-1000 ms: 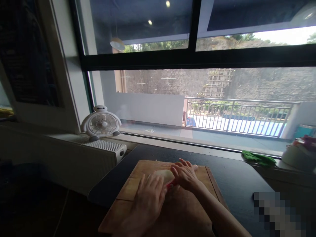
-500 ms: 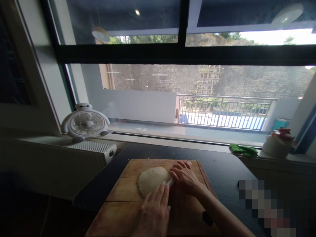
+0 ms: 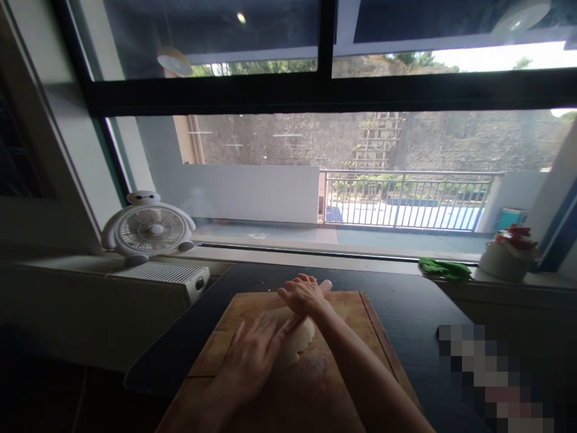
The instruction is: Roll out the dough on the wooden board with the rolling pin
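Note:
A pale round of dough (image 3: 303,341) lies flat on a wooden board (image 3: 347,307), partly hidden under my hands. Across it, at a slant, rests a rolling pin (image 3: 327,287), its far end sticking out past my right hand. My right hand (image 3: 305,293) presses on the far part of the pin with fingers stretched forward. Blurred by motion, my left hand (image 3: 256,346) lies with outstretched fingers over the near part of the pin, left of the dough's visible edge.
The board sits on a dark table (image 3: 396,300) under a wide window. On the ledge stand a white fan (image 3: 155,228), a green cloth (image 3: 444,269) and a white container with a red top (image 3: 507,255). A white slatted unit (image 3: 162,276) is left of the table.
Both hands and the rolling pin have moved left over the dough, from its right edge. The dough's right side now shows beyond the pin. The camera view has shifted slightly.

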{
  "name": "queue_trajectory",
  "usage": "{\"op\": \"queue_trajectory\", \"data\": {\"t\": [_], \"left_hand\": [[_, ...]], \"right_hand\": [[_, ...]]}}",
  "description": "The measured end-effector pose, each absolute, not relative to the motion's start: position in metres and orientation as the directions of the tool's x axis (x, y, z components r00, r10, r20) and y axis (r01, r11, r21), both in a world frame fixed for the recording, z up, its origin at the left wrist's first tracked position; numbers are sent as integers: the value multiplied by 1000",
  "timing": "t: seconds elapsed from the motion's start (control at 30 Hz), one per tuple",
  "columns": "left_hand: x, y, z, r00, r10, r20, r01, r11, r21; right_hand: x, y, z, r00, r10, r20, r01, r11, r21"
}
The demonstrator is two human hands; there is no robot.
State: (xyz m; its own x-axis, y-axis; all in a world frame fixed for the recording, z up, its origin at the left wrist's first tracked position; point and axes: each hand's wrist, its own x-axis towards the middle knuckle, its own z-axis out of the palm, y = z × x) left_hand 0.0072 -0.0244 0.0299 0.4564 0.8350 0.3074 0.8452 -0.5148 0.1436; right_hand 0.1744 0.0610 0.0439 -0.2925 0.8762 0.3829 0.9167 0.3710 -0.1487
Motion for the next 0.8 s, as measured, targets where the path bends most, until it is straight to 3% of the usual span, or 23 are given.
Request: {"op": "queue_trajectory", "data": {"t": [0.1, 0.27, 0.43, 0.5, 0.6, 0.8], "left_hand": [[13, -31, 26, 472, 810, 349, 831, -541, 132], [36, -60, 9, 550, 723, 419, 799, -602, -10], [47, -80, -16, 658, 470, 588, 707, -655, -267], [41, -80, -17, 677, 424, 602, 692, -646, -322], [24, -67, -6, 629, 508, 589, 749, -600, -282], [-9, -18, 33, 464, 781, 417, 870, -491, -49]], "right_hand": [[178, 58, 43, -304, 874, 378, 912, 382, -151], [212, 19, 35, -316, 888, 334, 908, 385, -165], [242, -24, 24, -278, 894, 352, 922, 351, -163], [241, -25, 23, -253, 899, 358, 929, 328, -168], [226, -5, 26, -247, 907, 341, 929, 321, -182], [185, 47, 40, -214, 935, 284, 933, 281, -223]]}}
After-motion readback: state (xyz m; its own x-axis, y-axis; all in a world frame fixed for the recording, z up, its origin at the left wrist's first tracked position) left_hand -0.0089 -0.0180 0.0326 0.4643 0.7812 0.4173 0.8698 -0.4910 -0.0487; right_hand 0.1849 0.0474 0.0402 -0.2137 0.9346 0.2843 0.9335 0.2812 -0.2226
